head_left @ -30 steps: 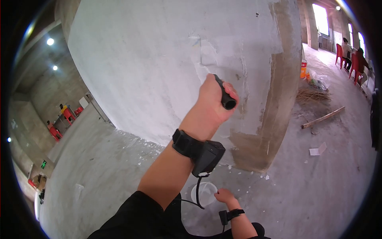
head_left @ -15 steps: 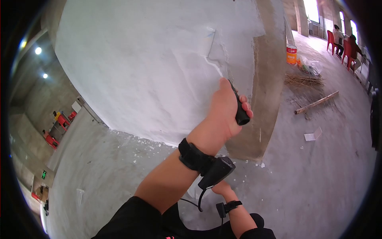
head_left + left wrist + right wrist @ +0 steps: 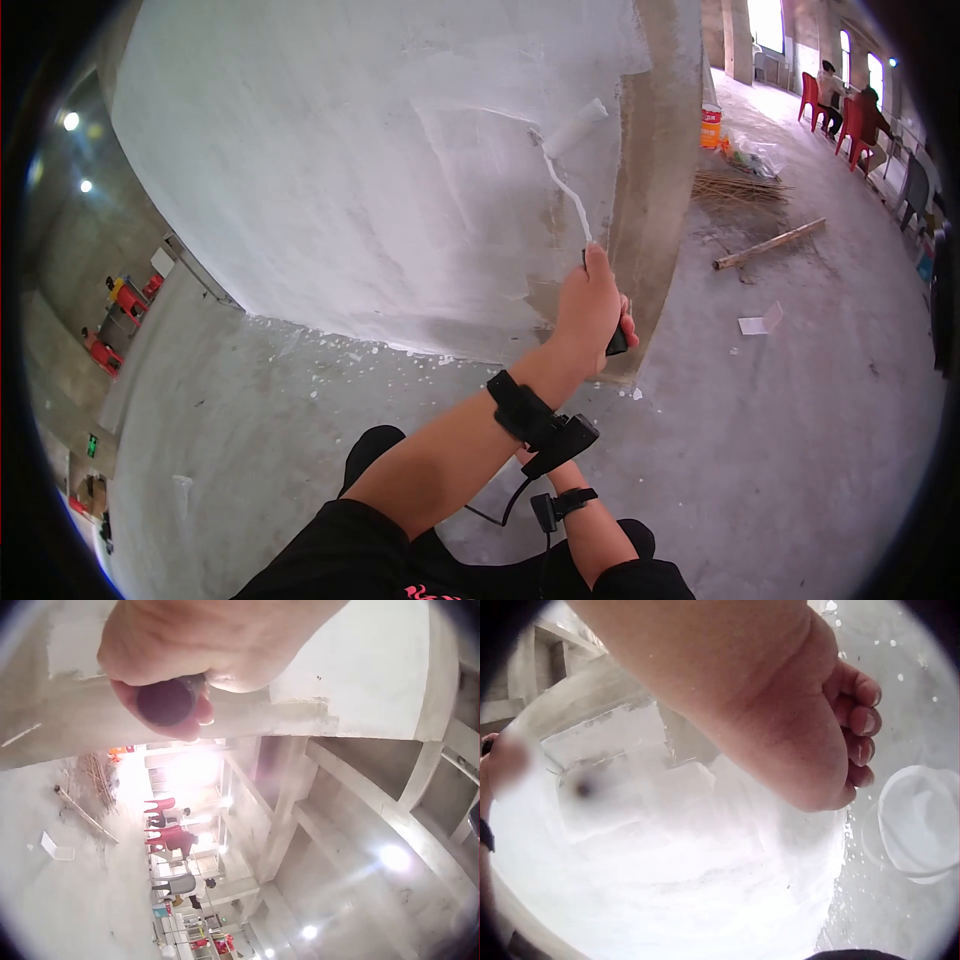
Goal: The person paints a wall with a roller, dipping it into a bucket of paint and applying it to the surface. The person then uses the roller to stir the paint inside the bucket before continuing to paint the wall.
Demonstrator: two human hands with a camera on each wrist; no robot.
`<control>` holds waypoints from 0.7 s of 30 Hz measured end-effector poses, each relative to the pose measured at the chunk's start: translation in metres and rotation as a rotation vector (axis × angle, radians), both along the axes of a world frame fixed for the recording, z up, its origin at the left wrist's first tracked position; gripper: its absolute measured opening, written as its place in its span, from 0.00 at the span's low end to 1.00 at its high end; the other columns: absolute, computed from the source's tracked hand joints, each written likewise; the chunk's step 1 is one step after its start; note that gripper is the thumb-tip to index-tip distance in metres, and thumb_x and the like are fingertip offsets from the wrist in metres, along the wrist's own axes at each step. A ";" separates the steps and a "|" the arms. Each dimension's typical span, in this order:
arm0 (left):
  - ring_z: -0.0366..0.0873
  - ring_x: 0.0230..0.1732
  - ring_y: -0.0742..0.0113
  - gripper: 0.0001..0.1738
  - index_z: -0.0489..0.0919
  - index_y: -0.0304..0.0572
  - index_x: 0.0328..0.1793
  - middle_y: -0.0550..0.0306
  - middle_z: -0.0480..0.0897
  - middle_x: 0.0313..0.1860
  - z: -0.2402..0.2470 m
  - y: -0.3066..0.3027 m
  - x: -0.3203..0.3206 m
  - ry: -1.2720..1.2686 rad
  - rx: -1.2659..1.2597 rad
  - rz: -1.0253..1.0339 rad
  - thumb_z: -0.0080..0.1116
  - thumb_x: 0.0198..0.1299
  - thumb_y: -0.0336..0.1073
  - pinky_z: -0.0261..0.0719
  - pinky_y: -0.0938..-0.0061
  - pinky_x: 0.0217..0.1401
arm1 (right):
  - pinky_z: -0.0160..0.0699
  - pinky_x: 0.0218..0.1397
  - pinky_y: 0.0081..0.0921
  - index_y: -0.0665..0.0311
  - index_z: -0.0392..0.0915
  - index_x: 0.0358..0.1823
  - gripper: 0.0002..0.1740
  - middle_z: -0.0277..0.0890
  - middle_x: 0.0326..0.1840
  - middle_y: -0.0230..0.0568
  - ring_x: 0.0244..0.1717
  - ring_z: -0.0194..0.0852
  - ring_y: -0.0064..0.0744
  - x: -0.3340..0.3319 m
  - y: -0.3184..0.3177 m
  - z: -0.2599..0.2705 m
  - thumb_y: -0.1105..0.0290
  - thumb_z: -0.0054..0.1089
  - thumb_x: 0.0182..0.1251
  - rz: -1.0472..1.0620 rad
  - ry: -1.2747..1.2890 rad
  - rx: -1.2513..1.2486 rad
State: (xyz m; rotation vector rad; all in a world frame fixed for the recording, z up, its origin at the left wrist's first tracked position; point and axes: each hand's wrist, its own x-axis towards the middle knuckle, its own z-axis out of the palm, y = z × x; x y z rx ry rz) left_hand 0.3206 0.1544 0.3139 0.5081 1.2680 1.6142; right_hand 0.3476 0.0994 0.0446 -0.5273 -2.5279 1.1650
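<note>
My left hand [image 3: 590, 305] grips the black handle [image 3: 165, 701] of a paint roller. The roller's white sleeve [image 3: 578, 128] lies against the whitened wall [image 3: 300, 180], tilted up to the right, close to its bare brown edge strip [image 3: 660, 150]. A thin white rod joins sleeve and handle. Low down, my right hand [image 3: 817, 742] hangs with fingers loosely curled and nothing in them. In the right wrist view a white bucket [image 3: 885, 799] stands on the floor beside those fingers. In the head view, my left forearm hides most of the right hand.
White spatters [image 3: 330, 350] dot the floor along the wall's foot. To the right lie a folded white card [image 3: 762, 320], a wooden pole [image 3: 770, 243] and a bundle of sticks [image 3: 740, 190], with an orange-and-white bucket [image 3: 711, 128] behind. People sit on red chairs farther back.
My left hand has moved down and right in the head view, and the roller's sleeve now shows plainly. The bucket has passed out of sight behind the left forearm there.
</note>
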 end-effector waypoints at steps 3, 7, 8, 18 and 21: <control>0.64 0.11 0.68 0.24 0.62 0.46 0.37 0.61 0.65 0.17 -0.019 0.001 -0.009 0.101 0.016 0.000 0.35 0.73 0.59 0.69 0.68 0.13 | 0.79 0.48 0.40 0.47 0.84 0.47 0.19 0.84 0.44 0.42 0.46 0.81 0.48 -0.004 -0.002 -0.026 0.53 0.67 0.53 -0.022 0.054 0.020; 0.63 0.09 0.68 0.25 0.63 0.46 0.35 0.62 0.64 0.15 -0.019 -0.024 -0.021 0.110 -0.003 0.044 0.37 0.73 0.60 0.67 0.68 0.11 | 0.80 0.52 0.41 0.51 0.85 0.42 0.17 0.84 0.43 0.44 0.48 0.82 0.48 -0.031 0.002 -0.172 0.51 0.63 0.56 -0.090 -0.168 -0.085; 0.63 0.09 0.68 0.25 0.63 0.46 0.35 0.62 0.64 0.15 -0.012 -0.032 -0.028 0.111 0.000 0.045 0.37 0.73 0.60 0.67 0.68 0.11 | 0.79 0.53 0.43 0.54 0.84 0.42 0.18 0.83 0.44 0.47 0.49 0.81 0.50 -0.026 0.001 -0.148 0.52 0.59 0.58 -0.085 -0.256 -0.077; 0.58 0.14 0.76 0.21 0.65 0.50 0.36 0.67 0.64 0.18 0.062 -0.075 -0.150 -0.209 0.153 0.089 0.39 0.73 0.57 0.59 0.79 0.15 | 0.79 0.54 0.47 0.63 0.84 0.42 0.21 0.82 0.47 0.54 0.50 0.79 0.57 -0.025 -0.005 -0.074 0.55 0.51 0.61 -0.035 -0.507 -0.080; 0.58 0.14 0.77 0.22 0.65 0.50 0.36 0.67 0.64 0.18 0.072 -0.069 -0.170 -0.282 0.128 0.113 0.38 0.73 0.58 0.58 0.81 0.15 | 0.79 0.54 0.47 0.64 0.84 0.41 0.21 0.81 0.46 0.55 0.50 0.79 0.58 -0.028 -0.005 -0.077 0.55 0.51 0.61 -0.036 -0.483 -0.066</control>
